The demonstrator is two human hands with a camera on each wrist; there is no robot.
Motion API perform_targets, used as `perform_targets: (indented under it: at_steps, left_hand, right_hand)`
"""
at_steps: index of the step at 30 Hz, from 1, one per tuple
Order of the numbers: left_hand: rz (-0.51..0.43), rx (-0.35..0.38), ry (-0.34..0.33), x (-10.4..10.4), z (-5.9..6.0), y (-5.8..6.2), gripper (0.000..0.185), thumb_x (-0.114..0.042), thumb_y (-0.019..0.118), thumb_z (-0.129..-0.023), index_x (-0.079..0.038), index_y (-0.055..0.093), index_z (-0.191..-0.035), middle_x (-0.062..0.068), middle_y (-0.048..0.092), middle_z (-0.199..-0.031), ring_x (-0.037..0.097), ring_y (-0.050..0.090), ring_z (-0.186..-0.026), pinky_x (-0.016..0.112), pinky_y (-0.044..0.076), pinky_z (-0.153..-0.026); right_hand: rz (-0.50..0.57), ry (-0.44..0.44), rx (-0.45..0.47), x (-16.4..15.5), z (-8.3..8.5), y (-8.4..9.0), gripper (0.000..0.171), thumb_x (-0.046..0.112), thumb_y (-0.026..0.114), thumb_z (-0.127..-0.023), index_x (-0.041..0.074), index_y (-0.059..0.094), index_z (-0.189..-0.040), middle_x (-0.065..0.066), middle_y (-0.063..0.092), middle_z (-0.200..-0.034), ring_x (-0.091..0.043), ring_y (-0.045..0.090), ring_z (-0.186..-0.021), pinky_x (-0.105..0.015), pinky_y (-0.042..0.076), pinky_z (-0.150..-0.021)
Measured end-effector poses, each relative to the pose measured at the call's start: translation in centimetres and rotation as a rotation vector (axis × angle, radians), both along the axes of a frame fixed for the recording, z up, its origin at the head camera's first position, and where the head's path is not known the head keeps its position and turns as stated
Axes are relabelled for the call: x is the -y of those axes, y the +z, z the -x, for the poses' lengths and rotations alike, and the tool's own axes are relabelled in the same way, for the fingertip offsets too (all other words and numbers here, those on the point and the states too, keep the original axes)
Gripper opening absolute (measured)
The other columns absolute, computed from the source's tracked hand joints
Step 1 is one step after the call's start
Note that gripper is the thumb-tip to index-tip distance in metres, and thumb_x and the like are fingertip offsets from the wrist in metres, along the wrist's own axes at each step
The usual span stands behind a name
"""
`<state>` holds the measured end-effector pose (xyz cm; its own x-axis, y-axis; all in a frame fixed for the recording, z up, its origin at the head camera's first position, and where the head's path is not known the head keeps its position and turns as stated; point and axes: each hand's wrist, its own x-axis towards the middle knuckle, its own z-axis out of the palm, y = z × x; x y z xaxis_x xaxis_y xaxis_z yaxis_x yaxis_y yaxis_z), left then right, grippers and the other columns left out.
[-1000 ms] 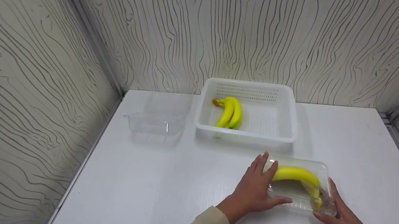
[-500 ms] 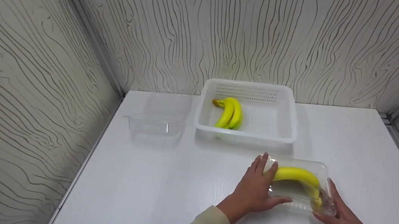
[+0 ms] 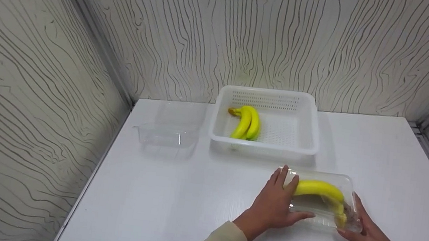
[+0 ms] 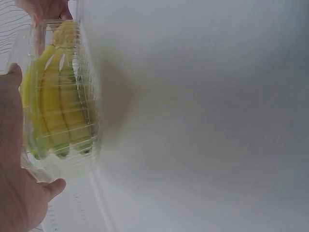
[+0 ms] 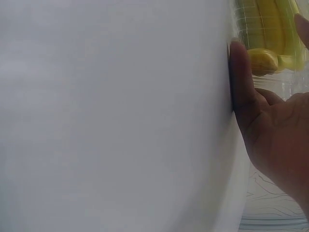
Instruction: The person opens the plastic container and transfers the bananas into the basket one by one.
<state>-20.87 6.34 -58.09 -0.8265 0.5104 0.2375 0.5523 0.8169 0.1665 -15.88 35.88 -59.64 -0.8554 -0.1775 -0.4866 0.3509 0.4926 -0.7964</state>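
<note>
We see the closed clamshell box (image 3: 321, 201) between our left hand (image 3: 274, 203) and right hand (image 3: 368, 237), bananas (image 3: 322, 191) inside. Beyond the grip sits a basket (image 3: 264, 143) with a banana bunch (image 3: 246, 121); farther left, an open clamshell (image 3: 168, 133).

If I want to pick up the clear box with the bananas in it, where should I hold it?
Probably by its two short ends, one hand from each side. The clear box lies flat and long across the table, and the left hand and right hand already touch those ends. A grip from above might squash the thin lid onto the bananas.
</note>
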Motion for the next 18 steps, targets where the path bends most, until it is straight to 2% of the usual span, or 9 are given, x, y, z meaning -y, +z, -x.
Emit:
perform_targets:
  at_steps: [4, 10, 18]
  left_hand:
    - [0.005, -0.014, -0.002, -0.01, 0.02, 0.06, 0.100, -0.088, 0.052, -0.090, -0.021, 0.041, -0.163, 0.014, 0.039, -0.170, 0.032, 0.047, -0.155, 0.036, 0.046, -0.124]
    - [0.032, -0.029, 0.007, -0.16, 0.02, -0.14, 0.099, -0.088, 0.050, -0.091, -0.021, 0.041, -0.162, 0.014, 0.040, -0.170, 0.032, 0.047, -0.155, 0.035, 0.047, -0.124]
    - [0.047, -0.054, -0.004, -0.18, -0.07, -0.29, 0.099, -0.087, 0.048, -0.093, -0.018, 0.041, -0.163, 0.017, 0.041, -0.169, 0.034, 0.046, -0.155, 0.037, 0.044, -0.126]
  right_hand:
    - [-0.013, 0.006, -0.015, -0.03, 0.12, 0.11, 0.115, 0.042, 0.066, -0.103, 0.036, -0.034, -0.162, -0.033, -0.024, -0.172, -0.042, 0.059, -0.127, -0.045, 0.065, -0.075]
    - [0.043, 0.008, -0.023, -0.05, -0.11, -0.01, 0.113, 0.038, 0.065, -0.103, 0.039, -0.031, -0.163, -0.033, -0.019, -0.174, -0.040, 0.059, -0.127, -0.048, 0.065, -0.075]
    - [0.058, 0.014, -0.020, -0.13, -0.15, 0.02, 0.113, 0.036, 0.065, -0.104, 0.038, -0.033, -0.161, -0.034, -0.024, -0.172, -0.040, 0.059, -0.126, -0.049, 0.065, -0.075]
